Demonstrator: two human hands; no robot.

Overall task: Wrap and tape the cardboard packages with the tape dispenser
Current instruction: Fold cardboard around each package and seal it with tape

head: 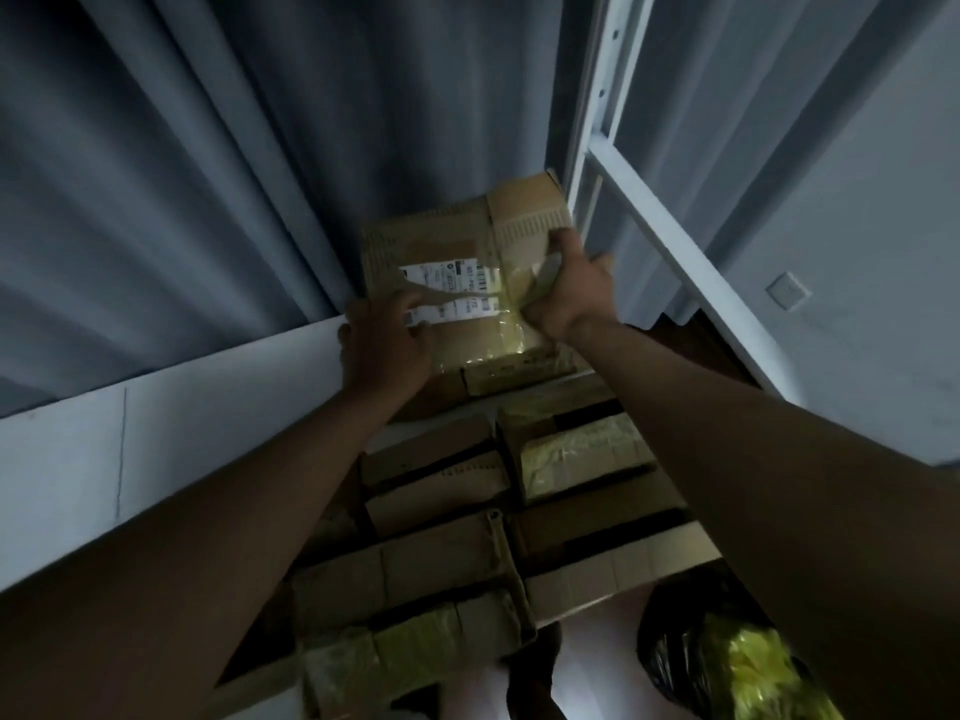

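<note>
Both my hands are up on the top box (457, 262), which sits on the far end of the stack (467, 511) against the curtain (208, 174). Left hand (384, 350) lies flat on the label (452, 296), fingers spread and pressing. Right hand (566, 288) is curled around something pale at the box's right edge, likely tape or wrap, too blurry to call. I'd keep the left pressing so the box doesn't slide, then pull the strip tight and smooth it flat.
</note>
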